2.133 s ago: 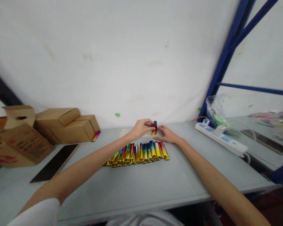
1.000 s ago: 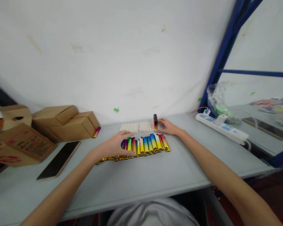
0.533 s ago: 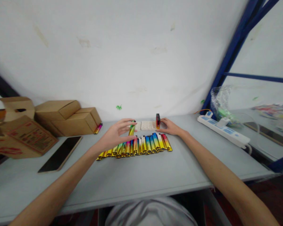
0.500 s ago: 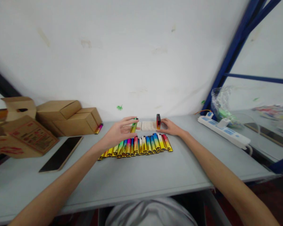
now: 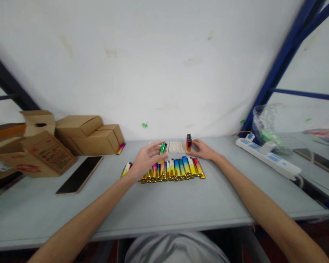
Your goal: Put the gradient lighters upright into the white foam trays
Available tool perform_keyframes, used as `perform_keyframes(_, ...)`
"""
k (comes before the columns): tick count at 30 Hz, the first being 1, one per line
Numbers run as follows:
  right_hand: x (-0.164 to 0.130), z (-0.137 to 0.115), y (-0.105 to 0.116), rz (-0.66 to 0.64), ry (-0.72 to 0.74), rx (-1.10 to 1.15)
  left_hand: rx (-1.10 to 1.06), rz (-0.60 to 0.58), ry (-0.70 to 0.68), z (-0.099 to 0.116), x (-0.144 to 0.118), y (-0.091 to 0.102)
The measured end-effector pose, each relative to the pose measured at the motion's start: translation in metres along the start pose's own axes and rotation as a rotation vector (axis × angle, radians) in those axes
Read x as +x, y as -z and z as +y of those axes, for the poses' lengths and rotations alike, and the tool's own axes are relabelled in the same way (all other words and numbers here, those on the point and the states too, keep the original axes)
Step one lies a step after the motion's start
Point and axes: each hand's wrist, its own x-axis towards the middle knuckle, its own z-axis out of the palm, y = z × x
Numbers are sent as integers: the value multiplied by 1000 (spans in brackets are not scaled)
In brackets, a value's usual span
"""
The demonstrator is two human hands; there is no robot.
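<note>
My left hand [image 5: 146, 160] pinches a green and gold lighter [image 5: 163, 148] between thumb and fingers. It holds this lighter just above the far edge of a row of shiny lighters [image 5: 178, 170]. Those lie side by side on the table, gold at the near end and mixed colours at the far end. Behind them is a white tray [image 5: 177, 147] with rows of round cells. Several red lighters with black tops [image 5: 189, 142] stand upright in a line at the tray's right end. My right hand [image 5: 204, 149] is closed round these from the right, thumb in front.
Cardboard boxes [image 5: 90, 135] stand at the left, with one lighter [image 5: 121, 148] beside them. A dark phone [image 5: 80, 174] lies in front. On the right are a white power strip [image 5: 267, 157] and a clear plastic bag [image 5: 265, 124]. A white wall [image 5: 164, 73] backs the table.
My left hand has come slightly lower and to the right, turning the green lighter so more of its green end shows. My right hand stays at the standing lighters. The view has shifted slightly.
</note>
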Motion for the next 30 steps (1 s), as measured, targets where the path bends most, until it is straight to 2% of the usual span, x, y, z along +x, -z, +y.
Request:
perform_keyframes(7, -1, 2, 0, 3, 1, -8, -14, -92, -25, -9, -3, -5)
perform_keyframes(12, -2, 3, 0, 3, -2, 10, 481, 8, -147, -3, -8, -6)
perform_keyframes(15, -2, 5, -1, 7, 7, 17, 623, 15, -144, -1, -10, -8)
perform_keyframes(19, -1, 6, -1, 6, 3, 22, 661, -2, -109, -2, -11, -9)
perform_keyframes(30, -2, 7, -1, 2, 1, 27, 678, 89, -103, -6, -9, -6)
